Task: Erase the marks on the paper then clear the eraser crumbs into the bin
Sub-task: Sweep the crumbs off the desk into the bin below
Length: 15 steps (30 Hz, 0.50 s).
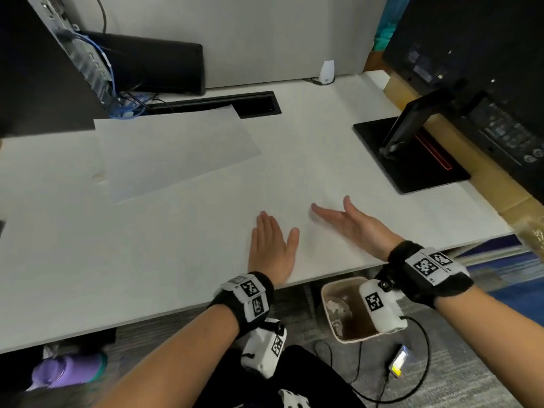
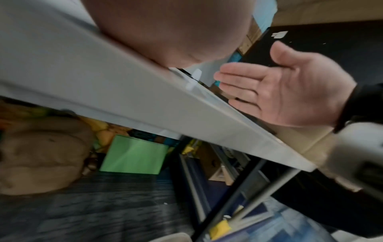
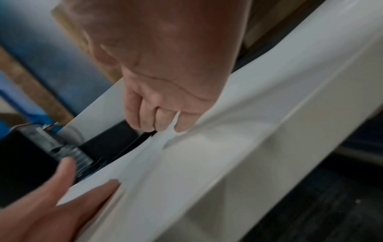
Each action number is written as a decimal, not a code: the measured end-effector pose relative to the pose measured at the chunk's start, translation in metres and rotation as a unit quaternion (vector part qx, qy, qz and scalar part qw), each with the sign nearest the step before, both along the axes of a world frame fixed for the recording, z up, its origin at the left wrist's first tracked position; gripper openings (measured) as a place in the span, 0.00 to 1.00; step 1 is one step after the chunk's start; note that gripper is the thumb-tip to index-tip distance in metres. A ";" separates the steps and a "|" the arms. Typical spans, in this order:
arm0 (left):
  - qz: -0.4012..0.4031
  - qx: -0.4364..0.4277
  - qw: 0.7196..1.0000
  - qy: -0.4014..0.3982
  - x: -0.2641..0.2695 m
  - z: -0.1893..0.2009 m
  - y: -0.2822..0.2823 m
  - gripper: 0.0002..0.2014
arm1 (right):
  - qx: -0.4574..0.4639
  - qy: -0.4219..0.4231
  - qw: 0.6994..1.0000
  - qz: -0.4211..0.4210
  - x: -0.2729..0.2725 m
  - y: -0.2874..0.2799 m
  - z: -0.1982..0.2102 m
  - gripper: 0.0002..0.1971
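Note:
A white sheet of paper (image 1: 176, 151) lies on the white desk (image 1: 117, 260), far left of both hands; I see no marks on it. My left hand (image 1: 270, 245) lies flat, palm down, near the desk's front edge. Just to its right my right hand (image 1: 344, 219) stands on its little-finger edge with straight fingers and the palm facing left. Neither hand holds anything. In the left wrist view the right hand (image 2: 279, 91) shows its bare palm. A beige bin (image 1: 326, 304) stands on the floor below the desk edge, under my right wrist. No eraser or crumbs are visible.
A black monitor stand (image 1: 412, 154) and monitor (image 1: 471, 69) fill the desk's right side. A dark computer case (image 1: 44, 69) with cables stands at the far left, and a cable slot (image 1: 256, 104) behind the paper. A purple bottle (image 1: 67, 369) and a phone (image 1: 399, 360) lie on the floor.

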<state>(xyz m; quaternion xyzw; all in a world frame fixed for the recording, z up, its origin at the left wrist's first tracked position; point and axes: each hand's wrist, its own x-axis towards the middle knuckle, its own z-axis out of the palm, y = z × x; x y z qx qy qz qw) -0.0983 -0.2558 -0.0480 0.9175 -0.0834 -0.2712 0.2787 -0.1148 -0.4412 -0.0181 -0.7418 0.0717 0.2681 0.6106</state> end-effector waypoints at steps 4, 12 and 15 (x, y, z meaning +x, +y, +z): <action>-0.015 -0.132 0.989 0.069 -0.006 0.014 -0.037 0.30 | -0.080 -0.016 0.992 -0.095 -0.014 -0.025 -0.003 0.33; 0.010 -0.090 0.996 0.004 0.026 0.014 0.034 0.29 | -0.244 0.018 0.962 -0.124 -0.024 -0.001 -0.018 0.30; -0.035 0.018 0.999 -0.005 0.011 0.003 0.054 0.32 | -0.351 -0.017 0.930 -0.105 -0.027 0.033 -0.031 0.27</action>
